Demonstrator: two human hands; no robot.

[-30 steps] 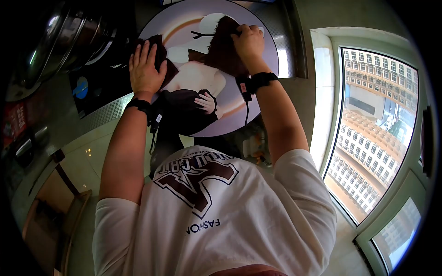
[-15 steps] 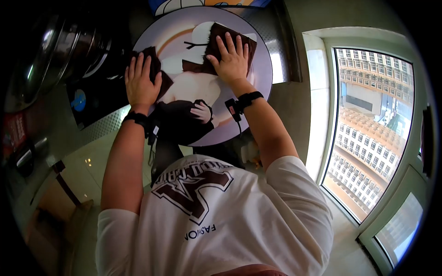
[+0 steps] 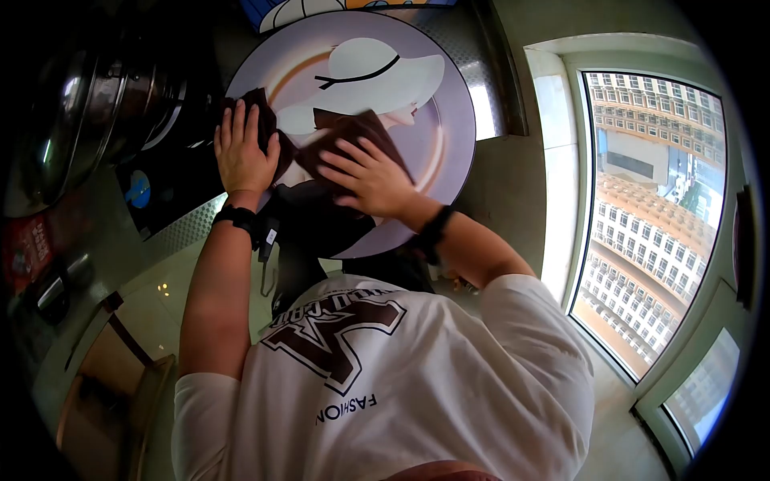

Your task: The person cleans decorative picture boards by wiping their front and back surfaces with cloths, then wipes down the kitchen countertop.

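Observation:
A round tabletop [image 3: 457,120] printed with a figure in a white wide-brimmed hat lies in front of me. My left hand [image 3: 245,156] rests flat at its left edge, fingers out, on a dark brown cloth [image 3: 267,116]. Near the middle, my right hand [image 3: 373,178] presses with spread fingers on another brown cloth [image 3: 370,131], which lies over part of the printed figure. The two cloths are close together, perhaps touching. Both wrists wear black bands.
Lidded metal cookware [image 3: 120,112] stands at the left. Below it are a red package [image 3: 28,248] and a wooden stool or chair [image 3: 108,385]. To the right is a tall window [image 3: 650,208]. A blue cartoon print [image 3: 321,8] shows beyond the tabletop.
My right hand and its cloth have slid from the upper right of the tabletop toward me and left, uncovering the printed hat. My left hand has stayed almost in place.

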